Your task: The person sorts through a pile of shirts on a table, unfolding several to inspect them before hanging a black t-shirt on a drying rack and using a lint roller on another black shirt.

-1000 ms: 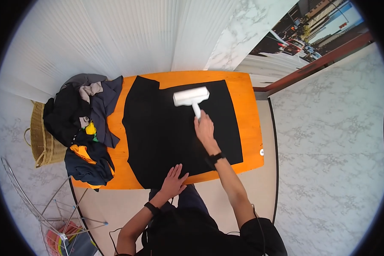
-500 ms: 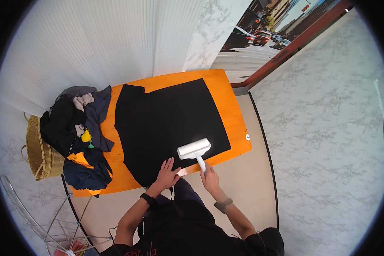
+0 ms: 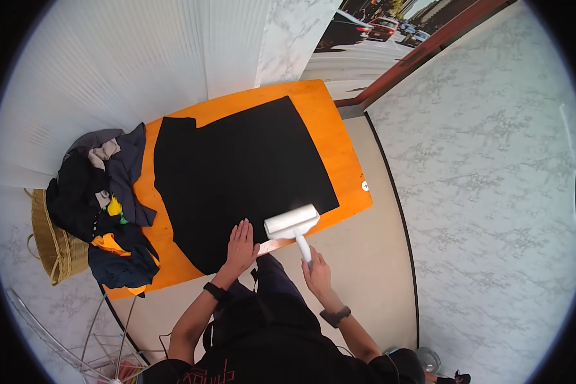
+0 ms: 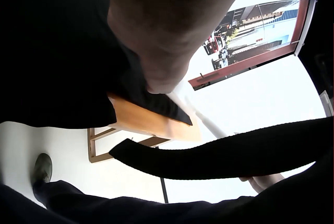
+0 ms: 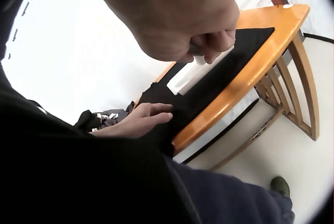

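Observation:
A black T-shirt lies spread flat over the orange wooden table. Its near edge runs along the table's front. My right hand grips the handle of a white lint roller, whose wide roller head sits at the shirt's near right part. In the right wrist view the right hand's fingers curl round the handle above the lint roller. My left hand rests flat with straight fingers on the shirt's near edge, left of the roller.
A heap of dark clothes with orange and yellow bits covers the left end of the orange table. Beside it stands a woven basket. A metal rack is on the floor at lower left. Walls enclose the far side and right.
The lint roller in my right hand came from the shirt's far part back to its near edge, then stayed there. My left hand kept to the near edge. The head view shifted.

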Tool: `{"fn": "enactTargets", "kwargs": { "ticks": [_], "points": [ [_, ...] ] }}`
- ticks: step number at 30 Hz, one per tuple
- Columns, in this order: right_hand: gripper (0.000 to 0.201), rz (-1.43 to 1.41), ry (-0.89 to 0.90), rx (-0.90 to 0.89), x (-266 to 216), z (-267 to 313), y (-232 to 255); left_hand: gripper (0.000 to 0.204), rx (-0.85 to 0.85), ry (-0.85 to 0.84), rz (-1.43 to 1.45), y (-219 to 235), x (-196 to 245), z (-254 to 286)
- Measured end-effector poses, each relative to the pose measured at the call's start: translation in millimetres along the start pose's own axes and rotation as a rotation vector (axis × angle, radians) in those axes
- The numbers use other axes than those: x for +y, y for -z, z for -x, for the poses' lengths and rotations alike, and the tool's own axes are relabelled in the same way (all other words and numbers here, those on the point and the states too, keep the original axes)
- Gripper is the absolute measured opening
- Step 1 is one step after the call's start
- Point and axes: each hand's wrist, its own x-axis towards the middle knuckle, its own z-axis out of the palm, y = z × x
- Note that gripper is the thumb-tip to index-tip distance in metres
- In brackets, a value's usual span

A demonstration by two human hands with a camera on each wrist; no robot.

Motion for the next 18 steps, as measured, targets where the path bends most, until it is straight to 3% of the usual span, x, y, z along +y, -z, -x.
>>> {"fn": "enactTargets", "kwargs": {
  "ticks": [2,4,10,18],
  "points": [
    [0.043,-0.022,0.014,-0.009,-8.9,-27.4,-7.3,0.068,0.001,0.045,-0.013,1.3,-0.3,3.6],
    [0.042,-0.046,0.145,0.067,-16.5,-54.9,-26.2,0.07,0.042,0.173,-0.025,3.3,-2.6,11.2],
    [0.043,-0.009,0.148,-0.073,-67.4,-93.2,-67.8,0.074,0.012,0.295,-0.01,12.4,-25.1,52.1],
    [0.046,0.082,0.125,-0.103,-54.8,-12.4,-73.0,0.077,-0.015,0.241,-0.023,10.2,-50.4,86.3]
  ]
}}
